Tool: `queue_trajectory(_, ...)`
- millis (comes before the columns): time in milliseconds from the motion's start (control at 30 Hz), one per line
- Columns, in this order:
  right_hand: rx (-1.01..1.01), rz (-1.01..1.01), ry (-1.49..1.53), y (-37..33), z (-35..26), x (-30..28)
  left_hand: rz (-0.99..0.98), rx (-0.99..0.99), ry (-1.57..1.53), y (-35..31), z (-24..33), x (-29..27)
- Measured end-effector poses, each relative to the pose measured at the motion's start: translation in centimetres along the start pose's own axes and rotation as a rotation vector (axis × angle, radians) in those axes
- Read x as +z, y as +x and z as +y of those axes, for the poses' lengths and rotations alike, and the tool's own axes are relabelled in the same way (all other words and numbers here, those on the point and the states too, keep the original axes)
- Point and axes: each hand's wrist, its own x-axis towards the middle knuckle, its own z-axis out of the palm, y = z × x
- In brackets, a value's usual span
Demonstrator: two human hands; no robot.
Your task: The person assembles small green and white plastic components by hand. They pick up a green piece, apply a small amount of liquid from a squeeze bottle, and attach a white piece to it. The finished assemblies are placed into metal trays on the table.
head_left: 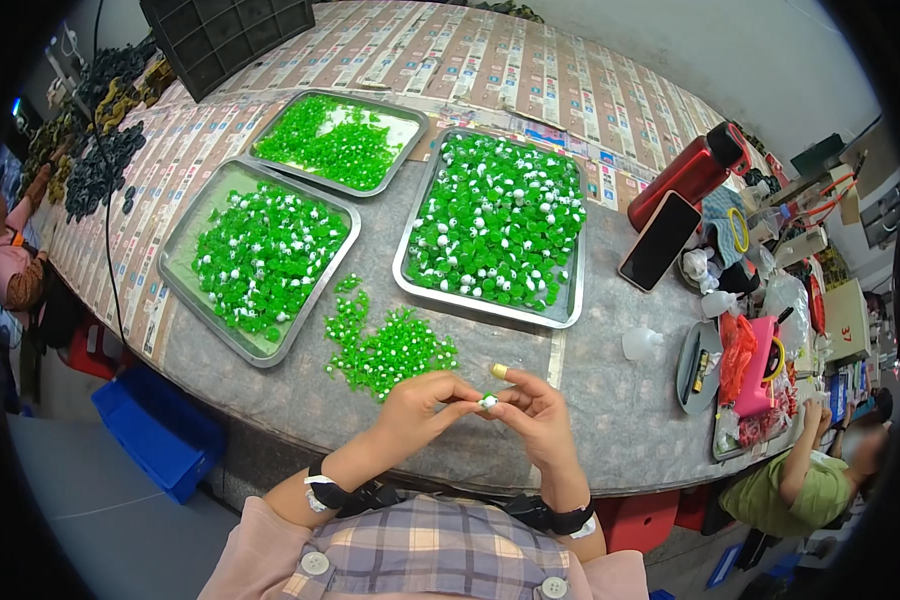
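Between my fingertips, just over the table's near edge, is a small green and white plastic piece (488,401). My left hand (425,405) pinches it from one side, and my right hand (532,408) pinches it from the other. A yellowish cover wraps one fingertip of the right hand. Just beyond my left hand lies a loose pile of small green pieces with white dots (395,350). Past it, a large metal tray (573,318) holds many green and white pieces. Two more metal trays, one at the left (260,358) and one farther back (417,125), hold similar green parts.
At the right stand a red flask (680,178) and a dark-screened phone (660,240). Nearby are a grey dish (698,368) and a pink container (757,370). A black crate (225,40) sits far left, a blue bin (160,430) below. A person in green (795,495) works at right.
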Motion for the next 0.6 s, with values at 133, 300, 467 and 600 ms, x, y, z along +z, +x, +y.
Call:
queue_trajectory(133, 0.024, -0.060, -0.068, -0.1, 0.0, -0.3, -0.029, 0.207, 0.223, 0.1, 0.1, -0.3)
queue_trajectory(300, 0.068, -0.091, -0.082, 0.0, 2.0, -0.5, -0.003, 0.218, 0.308, -1.3, -0.7, -0.3)
queue_trajectory(467, 0.109, -0.080, -0.122, 2.4, 2.8, 0.3, 0.133, -0.117, 0.048, -2.3, -2.7, -1.4)
queue_trajectory(600, -0.289, 0.128, -0.664, 5.5, 2.0, 0.9, 0.727, -0.090, -0.191, -0.8, -3.5, -8.9)
